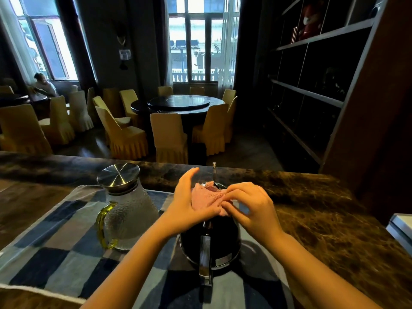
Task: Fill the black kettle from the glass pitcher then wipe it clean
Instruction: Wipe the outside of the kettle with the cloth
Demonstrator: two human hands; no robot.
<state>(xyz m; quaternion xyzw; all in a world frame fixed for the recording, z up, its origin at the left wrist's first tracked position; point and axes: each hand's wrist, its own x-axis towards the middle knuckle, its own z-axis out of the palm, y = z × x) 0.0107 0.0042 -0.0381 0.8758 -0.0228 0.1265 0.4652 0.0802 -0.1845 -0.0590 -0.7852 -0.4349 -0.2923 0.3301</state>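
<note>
The black kettle (219,239) stands on a blue checked cloth (55,253) with its metal handle toward me. A pink rag (204,196) lies bunched on top of the kettle. My left hand (189,201) holds the rag's left side, thumb underneath and fingers stretched up. My right hand (252,208) pinches the rag's right edge between its fingertips. The glass pitcher (127,210), with a steel lid and a yellow-green handle, stands upright to the left of the kettle, a little apart from my left arm.
The brown marble counter (323,210) runs left to right, its far ledge just behind the kettle. A thin upright rod (214,173) rises behind the kettle. A pale box edge (401,230) sits at the right. Dining tables, covered chairs and a seated person lie beyond.
</note>
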